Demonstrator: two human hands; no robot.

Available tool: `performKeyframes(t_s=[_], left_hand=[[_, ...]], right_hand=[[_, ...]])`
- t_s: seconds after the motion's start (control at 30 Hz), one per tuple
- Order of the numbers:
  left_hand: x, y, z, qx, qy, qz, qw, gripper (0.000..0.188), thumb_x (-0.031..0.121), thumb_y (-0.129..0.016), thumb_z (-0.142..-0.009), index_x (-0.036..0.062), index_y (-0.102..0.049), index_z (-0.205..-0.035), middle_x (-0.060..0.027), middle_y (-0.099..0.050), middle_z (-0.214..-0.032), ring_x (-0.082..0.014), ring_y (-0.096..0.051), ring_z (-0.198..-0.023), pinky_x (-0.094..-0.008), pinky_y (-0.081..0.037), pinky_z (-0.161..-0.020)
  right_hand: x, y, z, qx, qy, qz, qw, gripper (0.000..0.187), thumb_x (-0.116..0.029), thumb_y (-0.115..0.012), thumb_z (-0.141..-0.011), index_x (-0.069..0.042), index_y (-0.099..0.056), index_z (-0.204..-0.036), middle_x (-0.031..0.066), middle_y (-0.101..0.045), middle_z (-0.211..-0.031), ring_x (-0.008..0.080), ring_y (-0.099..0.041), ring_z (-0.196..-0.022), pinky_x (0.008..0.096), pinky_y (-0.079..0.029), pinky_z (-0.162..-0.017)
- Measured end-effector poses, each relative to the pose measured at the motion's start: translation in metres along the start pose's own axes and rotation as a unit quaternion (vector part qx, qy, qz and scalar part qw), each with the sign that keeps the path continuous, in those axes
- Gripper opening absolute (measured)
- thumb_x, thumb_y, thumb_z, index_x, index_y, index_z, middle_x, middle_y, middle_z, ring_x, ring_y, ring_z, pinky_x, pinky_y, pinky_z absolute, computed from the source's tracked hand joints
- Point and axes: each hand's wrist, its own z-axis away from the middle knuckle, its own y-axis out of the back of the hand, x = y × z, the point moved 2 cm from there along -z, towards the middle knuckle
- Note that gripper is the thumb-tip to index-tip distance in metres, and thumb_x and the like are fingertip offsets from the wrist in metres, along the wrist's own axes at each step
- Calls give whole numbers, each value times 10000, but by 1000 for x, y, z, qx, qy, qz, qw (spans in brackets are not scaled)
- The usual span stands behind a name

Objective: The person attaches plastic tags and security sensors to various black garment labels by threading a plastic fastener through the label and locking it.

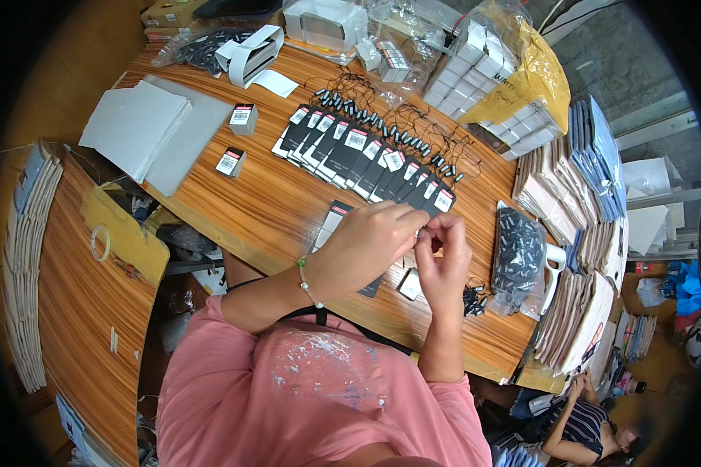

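Note:
My left hand [372,240], a beaded bracelet at its wrist, meets my right hand [444,261] above the near side of the table. The fingertips of both are pinched close together; whatever is between them is too small to make out. Beneath my left hand lie black-and-white tags [329,226], mostly covered by the hand and forearm. By my right wrist are a small white card stack [410,285] and a little heap of black cords [474,299]. Beyond the hands, a slanting row of overlapping black hang tags [343,159] with white barcode labels has black strings [385,128] at its far edge.
Two small label stacks [243,118] [230,162] and white sheets [136,124] lie left. A clear bag of black pieces [517,253] sits right, beside folded garments [549,191]. Bagged white boxes [471,66] stand at the back. Another person [580,424] is at lower right.

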Motion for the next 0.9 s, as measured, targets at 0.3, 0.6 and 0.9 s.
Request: performKeyframes(t_s=[0.3,0.6,0.9], left_hand=[[1,2,15,-14,46,2,999,143,36,-561,-751,8,-558,-891,-116,-600,-865,-269,-582,-801,-353,-471,-671],[4,1,22,11,42,-16,999,153,38,-578,-736,17,-574,-887,-98,-598,-853,-257,-579,-787,-344,-473,-668],[12,1,30,44,17,-26,999,132,37,-588,-732,22,-585,-863,-95,-594,-800,-254,-575,-731,-336,-471,-636]], right_hand=[[18,-13,9,-45,-214,-407,887,257,83,-511,-771,-63,-381,-938,-23,-469,-671,33,-412,-590,172,-329,-533],[5,-17,23,-1,-67,-140,988,188,51,-522,-786,-25,-409,-915,8,-474,-683,38,-415,-590,176,-330,-513],[14,-23,27,-10,-203,-433,878,235,66,-491,-801,-61,-368,-957,-22,-464,-685,33,-413,-629,171,-314,-550]])
